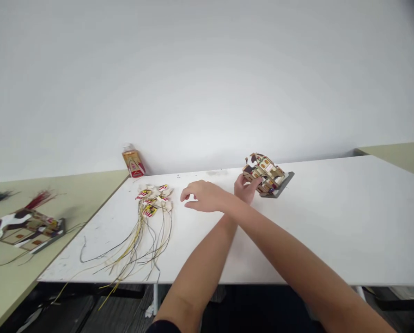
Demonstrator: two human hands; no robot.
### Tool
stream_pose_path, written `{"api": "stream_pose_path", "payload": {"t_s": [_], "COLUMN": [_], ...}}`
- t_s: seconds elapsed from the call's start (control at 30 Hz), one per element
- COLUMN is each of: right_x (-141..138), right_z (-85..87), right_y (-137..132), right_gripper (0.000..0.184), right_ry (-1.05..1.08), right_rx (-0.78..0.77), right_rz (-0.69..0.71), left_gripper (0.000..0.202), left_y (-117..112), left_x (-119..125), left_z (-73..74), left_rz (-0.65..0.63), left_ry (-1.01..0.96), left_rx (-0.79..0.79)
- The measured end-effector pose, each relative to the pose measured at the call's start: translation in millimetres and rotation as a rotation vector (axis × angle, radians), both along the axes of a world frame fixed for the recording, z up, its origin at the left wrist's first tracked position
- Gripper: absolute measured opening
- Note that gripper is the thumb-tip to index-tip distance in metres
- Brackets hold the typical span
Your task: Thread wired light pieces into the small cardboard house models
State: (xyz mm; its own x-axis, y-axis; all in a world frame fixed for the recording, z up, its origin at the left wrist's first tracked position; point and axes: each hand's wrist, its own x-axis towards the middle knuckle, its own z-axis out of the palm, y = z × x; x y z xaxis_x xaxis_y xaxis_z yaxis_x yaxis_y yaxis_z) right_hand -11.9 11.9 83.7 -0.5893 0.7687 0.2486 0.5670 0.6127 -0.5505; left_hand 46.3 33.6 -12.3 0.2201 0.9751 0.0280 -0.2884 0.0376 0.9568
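Currently: forearms crossed; left hand grasping a small model house, right hand unloaded.
Left fingers close on the near left side of the house, which is tilted above the far part of the white table, right of centre, its grey base toward the lower right; contact between base and table cannot be told. Right forearm crosses over the left; right fingers are loosely curled and parted, gripping nothing, just right of a cluster of patterned pieces. Yellow and dark wires trail from the cluster toward the near edge, some hanging past it. A bottle leans near the far left corner. On the adjoining pale table, a second model house, blurred, beside a red bundle.
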Motion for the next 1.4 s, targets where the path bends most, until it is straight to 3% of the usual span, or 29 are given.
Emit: {"api": "stream_pose_path", "payload": {"t_s": [0.2, 0.4, 0.57, 0.87, 0.93, 1.03, 1.17, 1.3, 1.4], "right_x": [-88, -128, -133, -127, -123, -115, -105, -99, -99], "right_z": [-13.8, -34.1, -50.9, -54.9, -50.0, -40.9, -37.0, -42.7, -44.2], "right_y": [53, 66, 61, 56, 54, 51, 45, 44, 50], "right_gripper": [0.028, 0.037, 0.042, 0.078, 0.069, 0.026, 0.016, 0.01, 0.016], "right_ry": [-0.24, -0.262, -0.21, -0.208, -0.182, -0.116, -0.088, -0.118, 0.045], "right_rx": [-0.08, 0.036, 0.221, 0.285, 0.275, 0.198, 0.052, 0.061, 0.032], "right_rz": [-0.107, -0.057, 0.101, 0.128, 0.118, 0.119, 0.169, 0.149, 0.101], "left_gripper": [0.039, 0.037, 0.037, 0.032, 0.031, 0.03, 0.032, 0.035, 0.037], "left_y": [-6, -7, -6, -8, -9, -9, -8, -6, -6], "left_x": [-9, -11, -8, -10, -11, -11, -10, -9, -9], "left_z": [-4.4, -6.0, -8.7, -2.5, -1.4, -0.8, -2.5, -5.6, -6.1], "left_rz": [-0.035, -0.028, -0.016, 0.003, 0.011, 0.003, -0.007, 0.007, 0.0], "left_ry": [-0.036, -0.099, -0.144, -0.125, -0.121, -0.118, -0.117, -0.112, -0.118], "left_rx": [0.082, 0.019, 0.0, -0.004, -0.007, -0.009, -0.014, -0.026, -0.022]}}
